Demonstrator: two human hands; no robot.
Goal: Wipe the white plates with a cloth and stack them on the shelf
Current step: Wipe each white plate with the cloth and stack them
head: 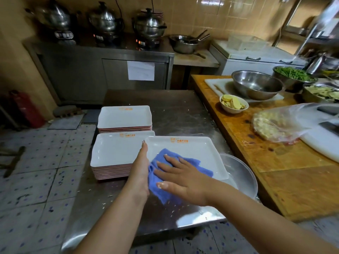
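Mid-wipe: right hand point(185, 177) presses blue cloth point(190, 166) flat-fingered on white plate point(201, 149), frame centre. Left hand point(140, 167) steadies its edge, fingers straight. Two plate stacks point(117, 149) left-centre, wiped or not unclear; no shelf stacking visible.

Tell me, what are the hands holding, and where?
The left hand steadies the white plate by its left edge. The right hand lies flat on the blue cloth, pressing, not gripping.

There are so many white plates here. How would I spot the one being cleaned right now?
Start at the steel table in the middle of the kitchen, left of the wooden counter. Two stacks of plates sit along its left edge. The plate being wiped lies singly to their right, with a blue cloth on it under the right hand.
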